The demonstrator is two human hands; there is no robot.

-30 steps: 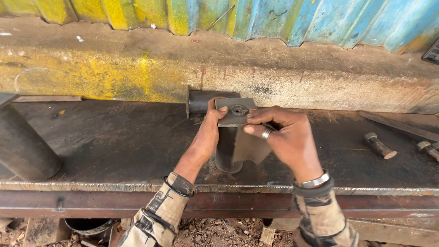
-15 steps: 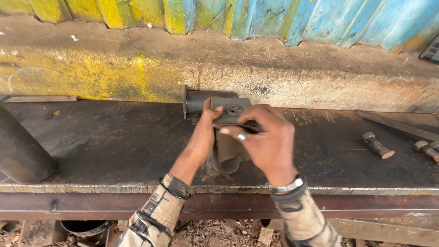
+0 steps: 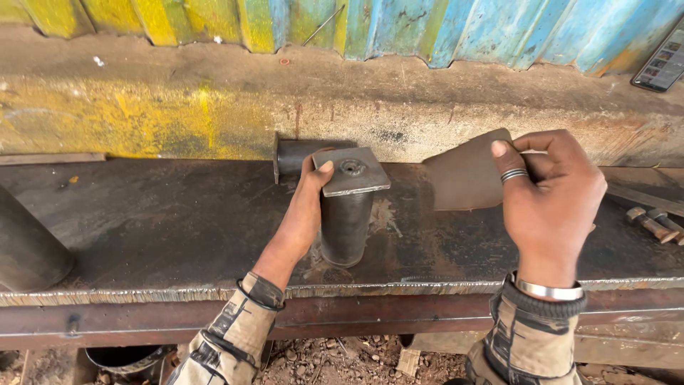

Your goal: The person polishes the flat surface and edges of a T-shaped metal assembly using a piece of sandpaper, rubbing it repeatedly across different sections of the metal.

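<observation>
Fingers (image 3: 322, 171) on capped pipe (image 3: 347, 214); right hand (image 3: 548, 199) raised

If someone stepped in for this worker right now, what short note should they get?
Left hand: steadies the square plate on top of the upright steel cylinder, thumb on the plate's edge.
Right hand: holds a flat brown sheet above the bench, apart from the cylinder.
Cylinder stands on the steel bench; two bolts lie at far right.
Done: plate sits on the cylinder.
Left: the sheet is in hand, not set down.
</observation>
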